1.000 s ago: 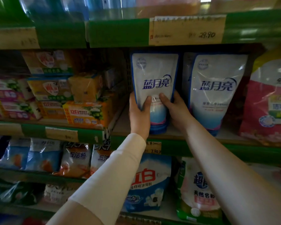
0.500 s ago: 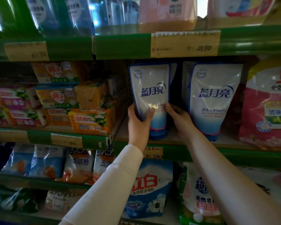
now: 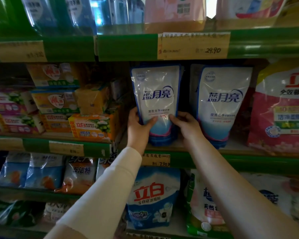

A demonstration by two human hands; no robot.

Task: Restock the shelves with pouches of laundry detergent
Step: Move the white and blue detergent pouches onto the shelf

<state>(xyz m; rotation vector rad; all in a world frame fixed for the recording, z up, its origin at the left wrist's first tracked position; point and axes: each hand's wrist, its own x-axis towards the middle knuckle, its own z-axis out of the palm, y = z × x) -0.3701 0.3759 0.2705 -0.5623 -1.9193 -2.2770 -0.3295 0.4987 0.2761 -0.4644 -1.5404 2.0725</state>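
On the middle shelf (image 3: 214,158), a white and blue detergent pouch (image 3: 156,94) stands upright at the front of its stack. Both hands grip its lower part. Left hand (image 3: 139,125) wraps the left edge, with the thumb pressed on the front face. Right hand (image 3: 186,124) holds the right edge, thumb on the front and fingers curled behind. Just beside it, on the right, stands a second pouch (image 3: 223,100), apart from the first.

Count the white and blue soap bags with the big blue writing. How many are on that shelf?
2 show their fronts: one pouch held by both hands, and one standing to its right. Edges behind each suggest more are hidden.
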